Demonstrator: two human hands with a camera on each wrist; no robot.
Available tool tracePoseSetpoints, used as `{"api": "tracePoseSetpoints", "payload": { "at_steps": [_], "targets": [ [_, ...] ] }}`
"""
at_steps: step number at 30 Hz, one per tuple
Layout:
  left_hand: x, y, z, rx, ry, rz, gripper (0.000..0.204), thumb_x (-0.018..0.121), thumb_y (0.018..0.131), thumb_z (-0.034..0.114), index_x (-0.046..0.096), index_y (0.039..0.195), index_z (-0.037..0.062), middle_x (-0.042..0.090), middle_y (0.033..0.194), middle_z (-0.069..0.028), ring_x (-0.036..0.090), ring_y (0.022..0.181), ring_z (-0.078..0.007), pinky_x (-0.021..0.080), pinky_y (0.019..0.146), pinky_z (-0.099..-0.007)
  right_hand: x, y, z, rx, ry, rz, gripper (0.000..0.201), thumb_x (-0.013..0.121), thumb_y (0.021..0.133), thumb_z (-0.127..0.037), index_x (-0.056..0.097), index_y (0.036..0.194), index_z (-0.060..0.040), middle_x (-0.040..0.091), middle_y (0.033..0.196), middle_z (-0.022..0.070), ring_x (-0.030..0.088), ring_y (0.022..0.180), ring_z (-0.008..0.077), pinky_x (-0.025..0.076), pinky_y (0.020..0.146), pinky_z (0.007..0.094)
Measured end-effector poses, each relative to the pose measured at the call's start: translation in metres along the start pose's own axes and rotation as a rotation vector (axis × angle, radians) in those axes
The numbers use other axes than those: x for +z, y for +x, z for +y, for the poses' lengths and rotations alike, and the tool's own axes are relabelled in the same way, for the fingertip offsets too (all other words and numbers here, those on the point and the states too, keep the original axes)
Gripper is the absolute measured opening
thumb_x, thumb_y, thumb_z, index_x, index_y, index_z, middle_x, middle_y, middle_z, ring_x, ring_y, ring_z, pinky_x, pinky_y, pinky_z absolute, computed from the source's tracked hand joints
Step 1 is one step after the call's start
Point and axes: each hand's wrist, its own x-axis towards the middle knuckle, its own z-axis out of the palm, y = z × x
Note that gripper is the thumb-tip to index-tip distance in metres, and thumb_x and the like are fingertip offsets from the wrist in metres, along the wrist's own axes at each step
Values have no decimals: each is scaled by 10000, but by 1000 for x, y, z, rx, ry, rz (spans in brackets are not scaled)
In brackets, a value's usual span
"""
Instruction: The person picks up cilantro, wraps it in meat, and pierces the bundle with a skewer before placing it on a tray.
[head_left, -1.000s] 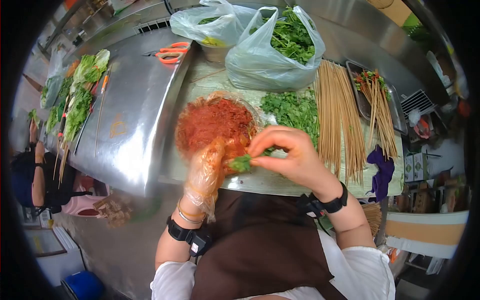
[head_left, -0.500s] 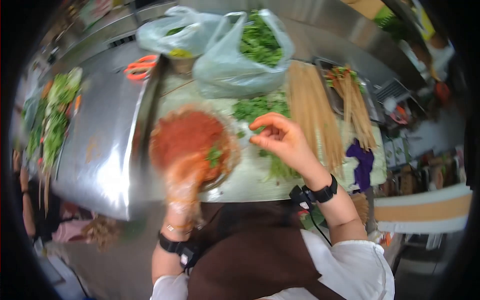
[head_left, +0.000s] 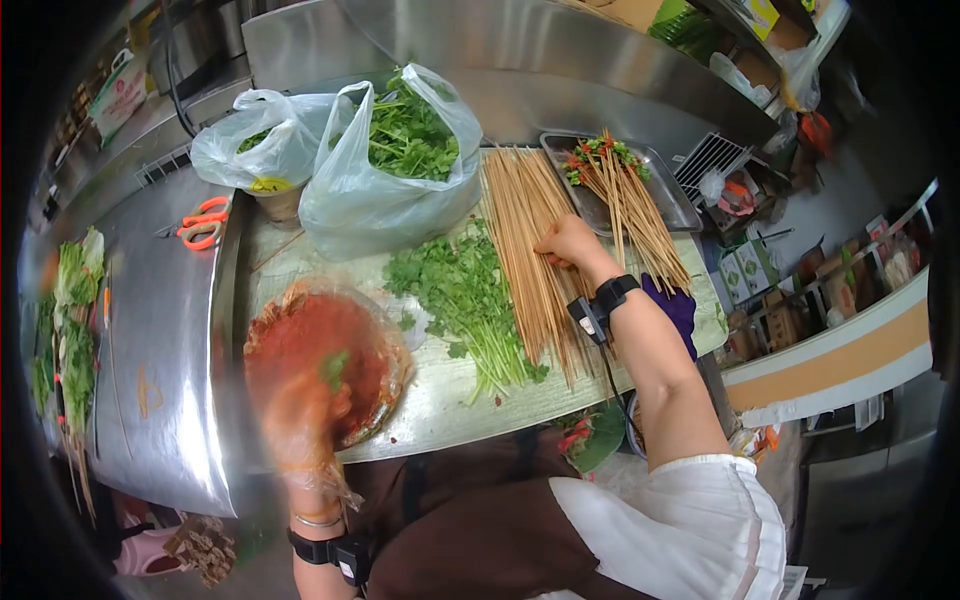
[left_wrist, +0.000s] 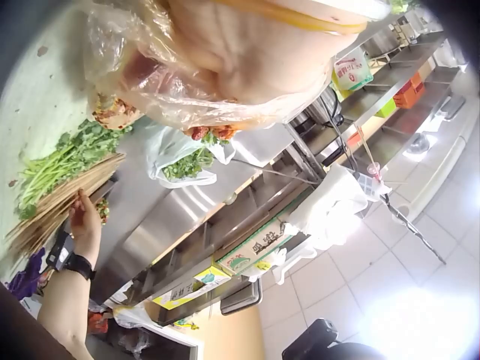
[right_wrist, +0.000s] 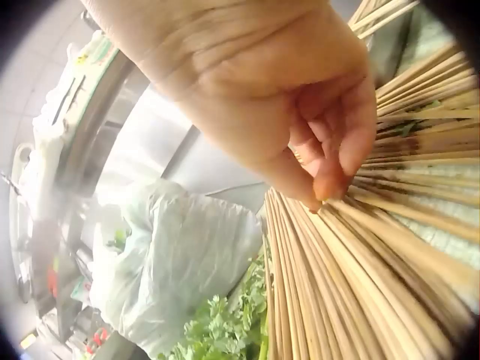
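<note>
In the head view my left hand (head_left: pixel 300 415), in a clear plastic glove and blurred, is over a plastic-lined bowl (head_left: pixel 398 385) of red, sauce-coated food (head_left: pixel 310 330). It holds a red-coated piece with a sprig of cilantro (head_left: pixel 335 370); red and green show past the glove (left_wrist: pixel 180 97) in the left wrist view. The curled fingers themselves are hidden there. My bare right hand (head_left: pixel 572 243) pinches a wooden skewer among the spread skewers (right_wrist: pixel 337 277), thumb and fingertips meeting on it. Cut cilantro (head_left: pixel 455 290) lies between bowl and skewers.
Behind stand two plastic bags (head_left: pixel 390 215) of greens. A metal tray (head_left: pixel 680 205) at the back right bears filled skewers (head_left: pixel 625 190), with a purple cloth (head_left: pixel 672 312) nearer. Orange-handled scissors (head_left: pixel 204 225) and leafy vegetables (head_left: pixel 75 330) lie on the steel counter (head_left: pixel 165 330) at left.
My right hand has let go of the cilantro sprig and moved right to the skewers. The left hand stays over the bowl, carrying the sprig left. The head view has swung right.
</note>
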Motion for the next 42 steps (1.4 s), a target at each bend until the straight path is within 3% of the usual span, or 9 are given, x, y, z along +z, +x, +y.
{"api": "tracePoseSetpoints", "payload": {
  "at_steps": [8,13,16,19,26,31,34,38,42],
  "targets": [
    [-3,4,-1,4,21,-16,148,623,832,33,568,966,4,583,835,-50,596,706,-174,521,619,-261,-10,-3,20,66,516,-140,258,674,807,-219,610,712,12,625,620,63,570,487,120,453,431,243],
    [6,-2,5,-4,25,12,173,619,839,33,551,996,7,566,843,-46,584,698,-175,503,597,-265,-9,-12,7,34,118,-103,441,721,750,-402,613,791,23,605,602,63,552,464,128,452,422,264],
    [-15,7,-4,48,43,-2,224,582,849,-2,514,1062,14,517,803,-34,560,697,-194,475,564,-269,-30,-45,13,-34,131,57,430,708,767,-387,627,875,21,617,679,70,572,525,149,459,460,267],
    [-53,27,-23,243,233,-165,261,564,860,-7,503,1113,9,549,890,-62,571,772,-207,491,618,-285,-29,-84,49,-402,228,473,357,683,761,-355,646,878,-20,644,704,104,631,648,243,484,615,336],
    [-59,37,-6,-85,-364,-539,313,557,870,5,506,1178,-12,571,1112,-120,569,961,-228,497,844,-349,-69,-168,183,-39,28,940,258,689,745,-269,633,882,-58,630,681,71,611,613,240,470,568,351],
    [-60,43,-5,-168,-490,-649,339,577,860,21,502,1188,-18,562,1139,-128,554,1006,-235,472,899,-381,-41,-175,215,202,-478,709,260,612,782,-183,574,981,-19,647,736,151,639,693,327,500,597,422],
    [-57,36,-7,-57,-206,-349,358,593,851,29,501,1195,-10,562,1140,-125,554,998,-233,474,886,-374,-25,-153,223,171,-654,534,191,495,774,-53,502,941,38,629,712,221,638,673,366,495,568,476],
    [-40,28,-9,36,26,-151,324,601,848,43,507,1156,5,562,1091,-107,563,957,-229,482,835,-357,-41,-145,240,80,-705,367,329,584,754,-67,491,1038,71,639,713,194,648,651,317,515,552,407],
    [-35,27,-9,80,92,-103,291,609,845,56,513,1117,20,562,1041,-89,571,916,-225,490,784,-341,-91,-173,233,329,234,-40,618,733,744,-173,442,1248,34,642,761,65,626,626,140,512,537,273]
  ]
}}
